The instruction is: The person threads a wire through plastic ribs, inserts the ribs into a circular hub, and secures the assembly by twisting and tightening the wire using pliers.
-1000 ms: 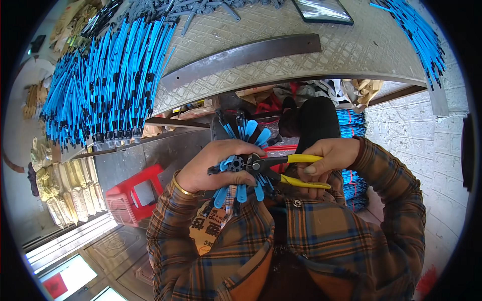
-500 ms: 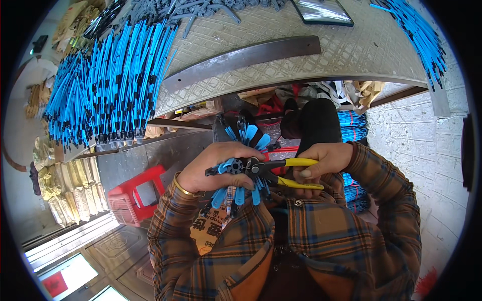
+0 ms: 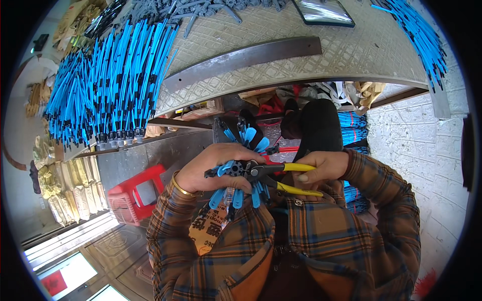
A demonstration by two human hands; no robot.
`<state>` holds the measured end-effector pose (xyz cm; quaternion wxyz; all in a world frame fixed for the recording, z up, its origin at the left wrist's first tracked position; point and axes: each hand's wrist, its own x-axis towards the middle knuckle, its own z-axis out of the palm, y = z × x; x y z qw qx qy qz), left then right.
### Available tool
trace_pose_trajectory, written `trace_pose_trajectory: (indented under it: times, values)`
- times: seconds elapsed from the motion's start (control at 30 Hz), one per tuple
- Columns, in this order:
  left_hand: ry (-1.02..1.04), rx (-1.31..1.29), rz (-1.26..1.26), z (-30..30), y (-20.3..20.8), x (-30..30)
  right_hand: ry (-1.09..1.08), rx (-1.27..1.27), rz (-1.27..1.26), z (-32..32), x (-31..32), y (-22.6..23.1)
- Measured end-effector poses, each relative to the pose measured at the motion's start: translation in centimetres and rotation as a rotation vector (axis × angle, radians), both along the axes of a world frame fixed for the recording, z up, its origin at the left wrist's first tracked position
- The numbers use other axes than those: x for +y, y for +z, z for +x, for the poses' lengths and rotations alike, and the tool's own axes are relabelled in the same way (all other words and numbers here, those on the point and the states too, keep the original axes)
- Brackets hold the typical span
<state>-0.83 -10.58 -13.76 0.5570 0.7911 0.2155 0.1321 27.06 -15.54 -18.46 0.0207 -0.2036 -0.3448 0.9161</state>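
My left hand [image 3: 213,167] is wrapped round a dark round hub [image 3: 234,168] from which several blue plastic arms [image 3: 249,134] with black tips fan out above and below the fingers. In my right hand [image 3: 325,168] is a pair of pliers [image 3: 297,189] with yellow handles and a dark metal head. The thumb lies by the upper handle, and the other fingers are mostly hidden behind. The handles stand apart. The pliers' head is right at the hub, beside my left fingertips; what its jaws grip is too small to make out.
Ahead stands a worktable [image 3: 361,55] bearing a long metal bar [image 3: 246,60], piles of blue rods [image 3: 108,85] and grey plastic parts [image 3: 201,7]. A red plastic stool [image 3: 123,200] stands to the left. Bundled blue rods [image 3: 354,133] lie by the white wall at the right.
My right hand and the pliers have shifted slightly left and toward me, the pliers' head staying at the hub. My left hand keeps its hold on the hub.
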Motion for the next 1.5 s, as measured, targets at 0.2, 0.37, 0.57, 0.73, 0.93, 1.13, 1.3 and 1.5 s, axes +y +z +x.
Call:
trace_pose_trajectory:
  times: [0.2, 0.37, 0.57, 0.73, 0.93, 1.13, 1.3, 1.5]
  values:
    - [-0.021, 0.029, -0.094, 0.0, 0.2, 0.6, -0.155, 0.135, 0.048, -1.4, -2.4, -2.5]
    - [0.003, 0.070, -0.100, 0.2, 1.0, 0.6, -0.260, 0.192, 0.078, -2.3, -3.0, -4.4]
    - [0.112, 0.189, -0.159, 0.6, 1.8, -0.5, -0.113, -0.128, 0.322, 0.8, 0.5, 1.7]
    - [0.173, 0.200, -0.075, 1.5, 1.3, -1.3, -0.042, -0.202, 0.897, 2.0, 2.3, 3.6]
    - [0.293, 0.203, 0.000, 2.0, 1.5, -1.7, 0.011, -0.565, 1.178, 1.0, 0.8, 6.5]
    - [0.395, 0.100, -0.043, 2.4, 1.4, -1.9, -0.194, -0.616, 1.555, 3.6, -0.9, 5.0]
    - [0.497, 0.002, -0.075, -0.8, 0.9, -1.6, -0.703, -1.045, 1.718, 11.6, 1.0, 6.4]
    - [0.369, -0.068, -0.087, 0.7, 0.9, -1.0, -0.570, -1.618, 1.799, 21.5, 5.7, 4.7]
